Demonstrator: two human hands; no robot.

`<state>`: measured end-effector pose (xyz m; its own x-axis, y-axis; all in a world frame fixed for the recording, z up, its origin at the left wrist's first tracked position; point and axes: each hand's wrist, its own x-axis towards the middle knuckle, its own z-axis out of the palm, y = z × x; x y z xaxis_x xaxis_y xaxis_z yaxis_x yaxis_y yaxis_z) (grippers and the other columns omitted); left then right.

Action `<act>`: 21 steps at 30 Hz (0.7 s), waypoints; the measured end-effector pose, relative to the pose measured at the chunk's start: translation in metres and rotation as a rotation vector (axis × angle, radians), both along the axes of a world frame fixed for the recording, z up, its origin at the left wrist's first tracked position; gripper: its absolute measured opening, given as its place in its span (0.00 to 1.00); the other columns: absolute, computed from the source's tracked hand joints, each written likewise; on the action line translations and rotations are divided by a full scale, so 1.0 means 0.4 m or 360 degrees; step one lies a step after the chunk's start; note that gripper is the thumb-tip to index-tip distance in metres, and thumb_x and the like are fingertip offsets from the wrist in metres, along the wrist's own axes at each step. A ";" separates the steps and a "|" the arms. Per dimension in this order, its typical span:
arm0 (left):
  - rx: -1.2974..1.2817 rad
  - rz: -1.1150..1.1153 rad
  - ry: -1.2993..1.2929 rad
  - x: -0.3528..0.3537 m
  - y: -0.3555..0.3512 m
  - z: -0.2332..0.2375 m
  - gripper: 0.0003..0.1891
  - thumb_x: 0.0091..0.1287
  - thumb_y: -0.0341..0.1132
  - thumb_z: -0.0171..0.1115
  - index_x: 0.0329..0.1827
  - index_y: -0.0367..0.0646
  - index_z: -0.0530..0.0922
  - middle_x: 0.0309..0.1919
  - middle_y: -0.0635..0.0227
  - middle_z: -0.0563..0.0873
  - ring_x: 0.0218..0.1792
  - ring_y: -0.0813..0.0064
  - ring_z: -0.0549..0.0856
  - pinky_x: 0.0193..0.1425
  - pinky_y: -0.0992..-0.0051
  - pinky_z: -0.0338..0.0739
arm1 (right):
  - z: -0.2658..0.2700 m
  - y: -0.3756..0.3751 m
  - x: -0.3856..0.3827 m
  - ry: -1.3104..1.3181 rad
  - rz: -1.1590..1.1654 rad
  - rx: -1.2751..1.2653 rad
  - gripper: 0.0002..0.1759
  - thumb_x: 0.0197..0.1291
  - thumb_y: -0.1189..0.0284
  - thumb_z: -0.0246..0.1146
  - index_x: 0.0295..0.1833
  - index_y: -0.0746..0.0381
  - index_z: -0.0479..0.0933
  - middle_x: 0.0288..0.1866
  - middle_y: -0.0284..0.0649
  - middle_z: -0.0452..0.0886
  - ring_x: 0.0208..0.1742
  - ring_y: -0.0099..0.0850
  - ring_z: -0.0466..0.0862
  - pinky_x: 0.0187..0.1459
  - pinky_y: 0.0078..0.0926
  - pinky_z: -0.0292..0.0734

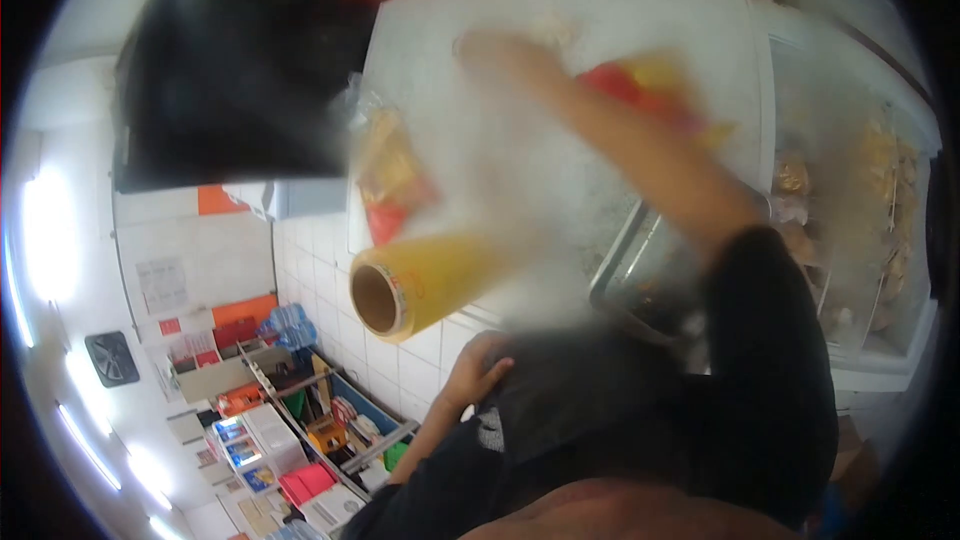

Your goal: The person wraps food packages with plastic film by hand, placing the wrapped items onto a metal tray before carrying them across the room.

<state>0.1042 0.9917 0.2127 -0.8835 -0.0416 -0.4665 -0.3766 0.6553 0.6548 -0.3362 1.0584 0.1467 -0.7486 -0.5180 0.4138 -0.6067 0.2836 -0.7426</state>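
Note:
My right hand [495, 55] reaches far over the white tabletop [440, 20]. It is smeared by motion, so its fingers cannot be read. Close to it lies a small pale item [552, 28], too blurred to name. A red and yellow packet [650, 85] sits beside my right forearm. My left hand [475, 370] rests against the dark clothing at my front, below the table edge, with its thumb apart and nothing visible in it. Above that hand, a large roll of yellowish plastic film [430, 285] shows its cardboard core.
A clear bag with yellow and red contents [390, 175] lies at the table's left side. A dark-rimmed tray [650, 270] is under my right forearm. A black panel-like object [230, 70] stands upper left. A glazed case [850, 210] holds wrapped goods; cluttered shelves [340, 410] stand lower left.

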 end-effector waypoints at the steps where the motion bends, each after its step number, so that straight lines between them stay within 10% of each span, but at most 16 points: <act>1: -0.0054 -0.0023 0.0114 -0.012 0.009 0.021 0.18 0.61 0.37 0.66 0.51 0.37 0.76 0.47 0.51 0.81 0.50 0.48 0.79 0.57 0.62 0.72 | 0.012 -0.031 0.018 0.0177 -0.0342 0.0215 0.10 0.56 0.70 0.58 0.43 0.60 0.78 0.42 0.44 0.82 0.47 0.45 0.81 0.48 0.44 0.75; 8: -0.0291 0.0245 0.0101 0.100 -0.050 0.015 0.14 0.60 0.31 0.67 0.47 0.37 0.78 0.42 0.56 0.84 0.46 0.58 0.83 0.52 0.66 0.75 | -0.048 -0.189 0.007 0.0106 -0.0521 0.0196 0.08 0.52 0.67 0.60 0.31 0.54 0.84 0.34 0.38 0.83 0.38 0.38 0.84 0.35 0.47 0.78; 10: -0.0233 0.0437 0.0027 0.136 -0.080 -0.031 0.13 0.61 0.32 0.66 0.46 0.36 0.78 0.41 0.56 0.85 0.45 0.61 0.83 0.50 0.65 0.76 | -0.088 -0.280 0.009 0.0812 -0.0334 0.0140 0.08 0.48 0.65 0.61 0.30 0.54 0.84 0.31 0.37 0.82 0.39 0.39 0.84 0.36 0.49 0.80; 15: -0.0210 0.0357 0.0127 0.444 -0.224 -0.112 0.11 0.64 0.36 0.64 0.40 0.36 0.80 0.34 0.59 0.86 0.37 0.67 0.84 0.43 0.67 0.78 | 0.302 0.096 0.169 0.0490 -0.0216 -0.0110 0.14 0.51 0.68 0.66 0.46 0.50 0.81 0.36 0.40 0.81 0.43 0.36 0.82 0.43 0.43 0.76; 17: -0.0454 0.0271 -0.0171 0.427 -0.339 -0.312 0.13 0.66 0.38 0.64 0.41 0.36 0.80 0.33 0.60 0.86 0.33 0.68 0.85 0.39 0.67 0.80 | 0.379 0.273 0.185 0.0498 -0.0173 -0.0289 0.16 0.49 0.69 0.68 0.46 0.50 0.81 0.37 0.40 0.82 0.45 0.36 0.81 0.46 0.41 0.76; 21: -0.0564 0.0636 -0.0122 0.437 -0.298 -0.242 0.15 0.67 0.42 0.62 0.41 0.36 0.80 0.31 0.59 0.86 0.33 0.66 0.86 0.38 0.66 0.80 | 0.387 0.726 0.227 0.0126 -0.0370 -0.0332 0.26 0.44 0.62 0.76 0.52 0.55 0.80 0.44 0.42 0.84 0.42 0.39 0.84 0.50 0.38 0.78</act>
<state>0.2790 0.8724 0.1157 -0.7307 -0.5342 -0.4251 -0.6798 0.6271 0.3804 -0.2455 1.3489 0.3015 -0.7984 -0.2346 0.5546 -0.6015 0.2683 -0.7525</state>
